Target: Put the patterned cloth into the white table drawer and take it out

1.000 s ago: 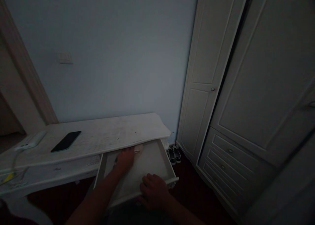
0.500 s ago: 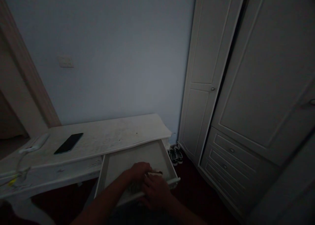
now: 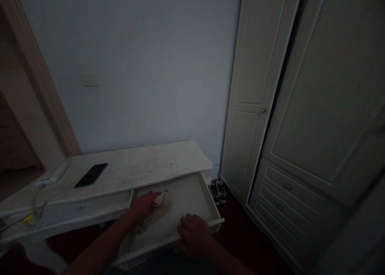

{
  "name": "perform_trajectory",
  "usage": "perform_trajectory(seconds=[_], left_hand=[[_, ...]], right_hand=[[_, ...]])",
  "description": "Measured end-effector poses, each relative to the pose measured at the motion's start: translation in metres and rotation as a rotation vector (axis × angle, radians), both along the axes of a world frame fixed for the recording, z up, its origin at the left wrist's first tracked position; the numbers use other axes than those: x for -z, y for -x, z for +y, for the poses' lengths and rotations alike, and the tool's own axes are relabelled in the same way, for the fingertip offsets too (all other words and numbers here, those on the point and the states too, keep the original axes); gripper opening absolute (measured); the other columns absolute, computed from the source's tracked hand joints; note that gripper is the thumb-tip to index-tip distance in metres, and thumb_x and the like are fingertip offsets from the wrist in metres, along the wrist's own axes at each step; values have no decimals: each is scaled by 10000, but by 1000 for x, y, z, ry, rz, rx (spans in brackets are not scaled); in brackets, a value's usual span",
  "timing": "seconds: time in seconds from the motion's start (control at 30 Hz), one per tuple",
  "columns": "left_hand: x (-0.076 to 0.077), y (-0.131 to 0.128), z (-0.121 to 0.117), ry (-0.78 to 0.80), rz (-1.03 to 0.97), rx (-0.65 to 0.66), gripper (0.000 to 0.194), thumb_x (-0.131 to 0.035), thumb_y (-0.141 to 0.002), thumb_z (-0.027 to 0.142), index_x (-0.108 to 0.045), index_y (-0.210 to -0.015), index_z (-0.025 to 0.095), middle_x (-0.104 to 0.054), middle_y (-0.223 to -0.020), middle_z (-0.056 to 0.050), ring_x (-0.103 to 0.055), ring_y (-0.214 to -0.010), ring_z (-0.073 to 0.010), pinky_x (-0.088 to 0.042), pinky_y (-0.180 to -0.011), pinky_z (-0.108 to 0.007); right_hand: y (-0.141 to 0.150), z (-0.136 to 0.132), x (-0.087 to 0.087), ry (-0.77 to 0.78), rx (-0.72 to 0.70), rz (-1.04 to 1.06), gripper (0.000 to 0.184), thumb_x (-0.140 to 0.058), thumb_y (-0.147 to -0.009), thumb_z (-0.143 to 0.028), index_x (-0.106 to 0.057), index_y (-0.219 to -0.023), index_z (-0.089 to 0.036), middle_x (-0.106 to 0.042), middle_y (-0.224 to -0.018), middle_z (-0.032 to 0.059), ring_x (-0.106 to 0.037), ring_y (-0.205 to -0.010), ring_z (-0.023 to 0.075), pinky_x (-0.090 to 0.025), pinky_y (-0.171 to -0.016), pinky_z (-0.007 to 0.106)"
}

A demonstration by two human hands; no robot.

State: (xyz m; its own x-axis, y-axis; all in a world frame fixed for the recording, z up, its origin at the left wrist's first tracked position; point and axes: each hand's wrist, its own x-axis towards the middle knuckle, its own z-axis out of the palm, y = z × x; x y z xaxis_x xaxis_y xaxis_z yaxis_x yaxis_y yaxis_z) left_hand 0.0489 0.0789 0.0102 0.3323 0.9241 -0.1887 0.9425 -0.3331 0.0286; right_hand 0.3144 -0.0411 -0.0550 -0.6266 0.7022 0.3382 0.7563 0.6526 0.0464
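Note:
A white drawer [image 3: 186,197] is pulled out from the desk. Inside its left half, my left hand [image 3: 144,206] is closed on a small beige cloth [image 3: 162,199]; its exact kind is hard to make out in the dim light. Some light, patterned material [image 3: 140,228] lies on the drawer floor below my left wrist, partly covered by the forearm. Over the drawer's front edge, my right hand [image 3: 195,231] has its fingers curled, gripping the front panel.
A dark phone [image 3: 91,175] lies on the white desk top [image 3: 150,160], with a white device [image 3: 52,175] and cable farther left. Shoes [image 3: 218,191] stand on the floor beyond the drawer. A white wardrobe [image 3: 246,138] rises at the right.
My hands have moved apart. The left has carried the beige cloth left and farther into the drawer, while the right has left the cloth and taken the drawer's front edge.

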Motion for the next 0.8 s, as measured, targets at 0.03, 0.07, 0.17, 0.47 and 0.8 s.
perform_trajectory(seconds=[0.03, 0.07, 0.17, 0.47, 0.8], left_hand=[[0, -1, 1, -27, -2, -35, 610, -553, -929, 271, -490, -1534, 310, -626, -1488, -123, -659, -1291, -299, -510, -1055, -421], [1, -2, 3, -49, 0, -68, 608, -530, -940, 270, -470, -1545, 290, -640, -1469, -137, -671, -1273, -305, -521, -1035, -426], [1, -14, 10, -95, 14, -172, 515, -456, -974, 262, -528, -1480, 202, -721, -1326, -193, -714, -1191, -336, -551, -965, -447], [5, -124, 24, -138, -74, -99, 442, -412, -1034, 404, -622, -1381, 227, -725, -1281, -187, -719, -1154, -333, -554, -946, -433], [14, -153, -4, 163, -112, 404, 337, -679, -877, 439, -740, -1185, 316, -705, -1272, -64, -678, -1181, -300, -535, -974, -370]], right_hand=[[0, -1, -2, 8, 7, 0, 453, -602, -960, -660, -631, -1005, -210, -679, -1047, 82, -616, -989, 273, -505, -782, 371], [1, -1, -3, 15, 13, 0, 453, -603, -959, -661, -631, -1005, -212, -679, -1044, 77, -616, -983, 271, -506, -780, 370], [3, -1, -4, 21, 12, -12, 461, -593, -959, -670, -633, -998, -212, -676, -1037, 78, -610, -959, 263, -511, -767, 363], [6, 3, 6, 1, -9, -7, 482, -576, -949, -691, -660, -963, -217, -682, -975, 59, -624, -910, 255, -516, -716, 356], [6, 7, 12, -15, -49, 63, 524, -585, -938, -679, -677, -1131, -200, -701, -1120, 103, -612, -977, 281, -515, -746, 371]])
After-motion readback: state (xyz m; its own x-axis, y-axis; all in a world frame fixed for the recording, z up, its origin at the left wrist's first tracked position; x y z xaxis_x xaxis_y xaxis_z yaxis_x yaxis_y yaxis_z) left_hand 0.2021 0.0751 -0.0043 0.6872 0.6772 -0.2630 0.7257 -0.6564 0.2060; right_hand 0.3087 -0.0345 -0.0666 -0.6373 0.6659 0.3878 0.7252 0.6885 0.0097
